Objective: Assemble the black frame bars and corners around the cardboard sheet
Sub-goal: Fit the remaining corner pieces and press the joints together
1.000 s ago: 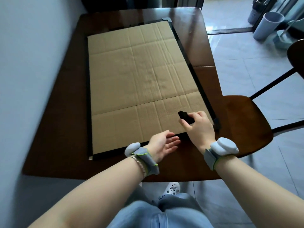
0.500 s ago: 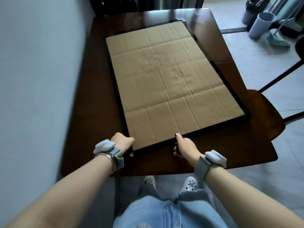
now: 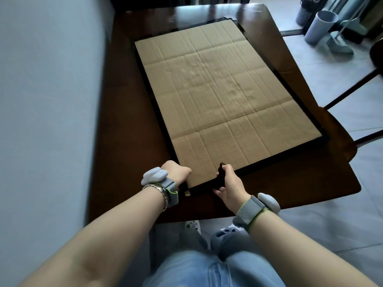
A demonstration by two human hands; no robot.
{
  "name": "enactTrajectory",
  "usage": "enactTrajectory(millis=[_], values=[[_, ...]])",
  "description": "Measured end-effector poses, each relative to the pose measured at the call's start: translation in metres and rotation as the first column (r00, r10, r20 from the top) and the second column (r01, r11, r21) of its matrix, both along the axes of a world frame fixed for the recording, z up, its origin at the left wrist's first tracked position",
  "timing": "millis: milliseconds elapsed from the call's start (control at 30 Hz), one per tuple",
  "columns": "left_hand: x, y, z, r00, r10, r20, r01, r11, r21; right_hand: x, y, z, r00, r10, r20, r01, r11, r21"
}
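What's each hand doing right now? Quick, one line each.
Left hand: curled on the near left corner of the cardboard sheet; grip hidden.
Right hand: closed on a black corner piece at the near frame bar.

Single head-worn wide-angle view, looking forward and down, close over both forearms, near table (image 3: 128, 141) edge, floor at right

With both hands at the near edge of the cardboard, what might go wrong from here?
1. The right hand holds a small black corner piece midway along the black near frame bar, away from the near-left corner that looks unfinished; it may be fitted askew.
2. The left hand presses the brown cardboard sheet at that corner; pushing could slide the sheet out of the side bars.
3. The frame's near-right corner lies close to the dark wooden table edge; a shove might overhang it.
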State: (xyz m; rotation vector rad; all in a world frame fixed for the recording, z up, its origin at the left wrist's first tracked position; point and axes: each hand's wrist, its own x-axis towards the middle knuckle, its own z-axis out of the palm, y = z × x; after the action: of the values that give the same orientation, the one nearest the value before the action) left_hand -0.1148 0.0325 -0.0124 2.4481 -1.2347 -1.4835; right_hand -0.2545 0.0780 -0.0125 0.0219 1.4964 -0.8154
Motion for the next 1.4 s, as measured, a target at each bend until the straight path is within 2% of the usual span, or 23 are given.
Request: enactTrajectory(millis=[133, 200, 300, 367, 400, 567, 700, 900, 967, 1100, 1133, 1200, 1233, 1267, 1300, 1333, 1400], values=[[-0.001, 0.007, 0.004, 0.958, 0.159, -0.238, -0.171, 0.985, -0.03, -0.001, -0.002, -0.005, 0.997, 0.068, -0.018, -0.069, 0.997, -0.029], [0.003, 0.006, 0.002, 0.903, 0.254, -0.347, -0.259, 0.965, 0.03, -0.003, -0.002, -0.006, 0.997, 0.079, -0.005, -0.079, 0.995, -0.054], [0.006, -0.004, 0.003, 0.683, 0.48, -0.551, -0.436, 0.873, 0.22, -0.003, -0.001, -0.005, 0.992, 0.128, 0.019, -0.125, 0.987, -0.105], [0.007, -0.014, -0.011, 0.566, 0.58, -0.585, -0.554, 0.794, 0.251, 0.0, 0.0, -0.006, 0.987, 0.158, 0.015, -0.155, 0.98, -0.125], [0.008, -0.019, -0.025, 0.536, 0.614, -0.579, -0.601, 0.759, 0.248, 0.003, 0.0, -0.007, 0.984, 0.178, 0.004, -0.176, 0.976, -0.131], [-0.011, -0.015, -0.001, 0.457, 0.676, -0.578, -0.737, 0.651, 0.179, 0.007, -0.001, -0.012, 0.975, 0.194, -0.105, -0.211, 0.96, -0.182], [-0.028, -0.009, -0.002, 0.368, 0.708, -0.603, -0.77, 0.595, 0.229, -0.003, 0.003, -0.018, 0.953, 0.171, -0.251, -0.223, 0.954, -0.198], [-0.054, -0.007, -0.004, 0.36, 0.714, -0.601, -0.734, 0.614, 0.291, -0.03, -0.01, -0.013, 0.927, 0.113, -0.358, -0.193, 0.961, -0.197], [-0.061, -0.013, -0.01, 0.405, 0.68, -0.612, -0.662, 0.679, 0.316, -0.039, -0.019, -0.011, 0.911, 0.141, -0.388, -0.226, 0.957, -0.182], [-0.07, -0.004, -0.004, 0.569, 0.577, -0.586, -0.402, 0.817, 0.414, -0.062, -0.031, -0.005, 0.906, 0.193, -0.376, -0.275, 0.945, -0.178], [-0.071, 0.0, -0.006, 0.603, 0.551, -0.578, -0.361, 0.834, 0.418, -0.068, -0.029, -0.004, 0.881, 0.228, -0.414, -0.314, 0.937, -0.154], [-0.073, 0.006, -0.012, 0.616, 0.523, -0.589, -0.335, 0.851, 0.405, -0.081, -0.018, -0.007, 0.773, 0.273, -0.573, -0.373, 0.926, -0.062], [-0.069, 0.007, -0.014, 0.614, 0.511, -0.602, -0.339, 0.859, 0.384, -0.082, -0.013, -0.006, 0.709, 0.253, -0.658, -0.378, 0.924, -0.053], [-0.07, 0.01, -0.018, 0.61, 0.495, -0.619, -0.334, 0.868, 0.366, -0.084, -0.005, -0.003, 0.69, 0.192, -0.698, -0.345, 0.935, -0.083], [-0.072, 0.014, -0.019, 0.605, 0.484, -0.633, -0.325, 0.875, 0.359, -0.086, 0.003, 0.0, 0.715, 0.124, -0.688, -0.299, 0.944, -0.141], [-0.069, 0.016, -0.019, 0.609, 0.467, -0.642, -0.316, 0.884, 0.343, -0.082, 0.009, 0.002, 0.798, 0.047, -0.6, -0.225, 0.948, -0.224], [-0.067, 0.021, -0.019, 0.635, 0.426, -0.644, -0.28, 0.904, 0.323, -0.079, 0.022, 0.006, 0.956, -0.101, -0.276, 0.008, 0.948, -0.317]])
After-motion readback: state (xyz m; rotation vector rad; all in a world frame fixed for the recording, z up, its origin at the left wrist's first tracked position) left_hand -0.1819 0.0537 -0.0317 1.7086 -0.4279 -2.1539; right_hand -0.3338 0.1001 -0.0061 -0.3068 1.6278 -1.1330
